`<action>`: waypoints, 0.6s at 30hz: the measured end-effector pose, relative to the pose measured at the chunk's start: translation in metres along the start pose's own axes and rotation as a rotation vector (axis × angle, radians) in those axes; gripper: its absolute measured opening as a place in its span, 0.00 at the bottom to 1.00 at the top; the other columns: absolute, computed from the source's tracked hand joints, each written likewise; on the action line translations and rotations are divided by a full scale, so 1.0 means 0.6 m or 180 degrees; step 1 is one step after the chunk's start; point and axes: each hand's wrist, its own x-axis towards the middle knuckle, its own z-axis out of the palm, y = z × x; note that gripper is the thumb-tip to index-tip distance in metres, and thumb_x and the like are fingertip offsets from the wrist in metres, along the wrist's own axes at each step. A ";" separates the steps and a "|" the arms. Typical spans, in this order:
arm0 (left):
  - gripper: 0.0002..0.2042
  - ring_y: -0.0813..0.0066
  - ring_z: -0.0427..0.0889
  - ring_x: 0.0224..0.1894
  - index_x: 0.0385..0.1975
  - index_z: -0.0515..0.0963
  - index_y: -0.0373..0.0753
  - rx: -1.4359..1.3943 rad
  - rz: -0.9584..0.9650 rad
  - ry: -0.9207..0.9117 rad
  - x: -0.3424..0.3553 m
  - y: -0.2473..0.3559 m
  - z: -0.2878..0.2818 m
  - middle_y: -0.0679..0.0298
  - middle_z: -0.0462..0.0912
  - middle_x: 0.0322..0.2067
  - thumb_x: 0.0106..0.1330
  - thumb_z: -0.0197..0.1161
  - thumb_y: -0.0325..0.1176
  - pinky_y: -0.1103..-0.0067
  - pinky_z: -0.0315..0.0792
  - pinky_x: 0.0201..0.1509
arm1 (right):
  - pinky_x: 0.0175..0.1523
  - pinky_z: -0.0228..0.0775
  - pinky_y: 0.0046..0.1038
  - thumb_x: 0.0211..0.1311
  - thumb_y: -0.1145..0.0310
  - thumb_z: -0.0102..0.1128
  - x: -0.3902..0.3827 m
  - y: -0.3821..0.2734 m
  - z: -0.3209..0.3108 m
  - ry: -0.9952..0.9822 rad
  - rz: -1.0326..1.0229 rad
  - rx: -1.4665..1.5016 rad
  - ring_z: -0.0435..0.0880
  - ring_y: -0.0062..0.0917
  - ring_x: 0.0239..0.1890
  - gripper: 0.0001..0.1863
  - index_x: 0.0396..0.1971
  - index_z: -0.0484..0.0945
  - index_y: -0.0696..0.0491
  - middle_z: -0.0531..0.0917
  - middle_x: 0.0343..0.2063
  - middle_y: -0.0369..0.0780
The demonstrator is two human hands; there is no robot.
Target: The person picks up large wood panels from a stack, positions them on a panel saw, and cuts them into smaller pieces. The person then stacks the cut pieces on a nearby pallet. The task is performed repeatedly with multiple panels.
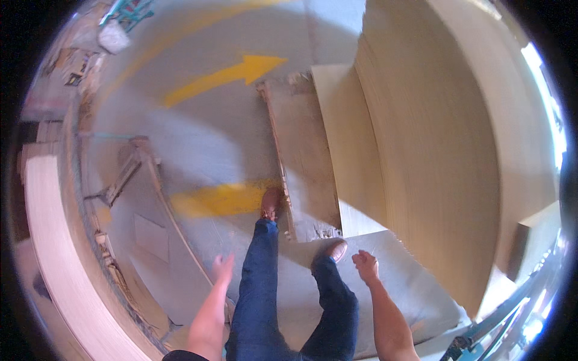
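Observation:
My left hand (223, 266) hangs low beside my left leg, smeared by motion, so its fingers do not show clearly. Beyond my right leg, my right hand (366, 265) hangs over the grey floor with its fingers curled in; I see nothing in it. Neither hand touches any of the wood. Closest to the right hand stands a tall stack of pale wooden sheets (430, 144), its layered edges facing me. A light board (356, 150) lies low against the stack, with a worn brown panel (306, 144) along its left side.
A yellow arrow (223, 81) and a yellow bar (217, 200) are painted on the grey floor. To the left are a pale stack of boards (63, 253) and a grey panel (150, 240) with a worn edge. Teal metal framing (500, 328) stands at lower right.

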 end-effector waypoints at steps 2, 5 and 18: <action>0.26 0.61 0.86 0.44 0.46 0.83 0.29 -0.0664 -0.0475 -0.0115 -0.056 -0.160 -0.065 0.50 0.88 0.41 0.66 0.74 0.51 0.66 0.78 0.49 | 0.50 0.82 0.32 0.66 0.57 0.70 -0.054 -0.004 -0.032 -0.0222 -0.0425 -0.0434 0.91 0.29 0.40 0.26 0.54 0.85 0.62 0.92 0.38 0.45; 0.24 0.62 0.87 0.37 0.43 0.85 0.31 -0.0623 -0.0946 -0.0478 -0.173 -0.249 -0.093 0.53 0.89 0.34 0.66 0.74 0.51 0.66 0.79 0.45 | 0.50 0.81 0.35 0.65 0.55 0.69 -0.158 -0.031 -0.092 0.0034 -0.0467 -0.0445 0.92 0.31 0.40 0.25 0.53 0.86 0.61 0.91 0.35 0.48; 0.23 0.55 0.90 0.43 0.41 0.86 0.34 -0.1705 0.1536 -0.1300 -0.388 -0.135 -0.059 0.49 0.90 0.38 0.70 0.67 0.53 0.65 0.79 0.50 | 0.39 0.83 0.26 0.65 0.61 0.73 -0.792 0.377 -0.186 0.0065 0.0663 -0.0098 0.92 0.23 0.37 0.25 0.54 0.83 0.64 0.92 0.38 0.42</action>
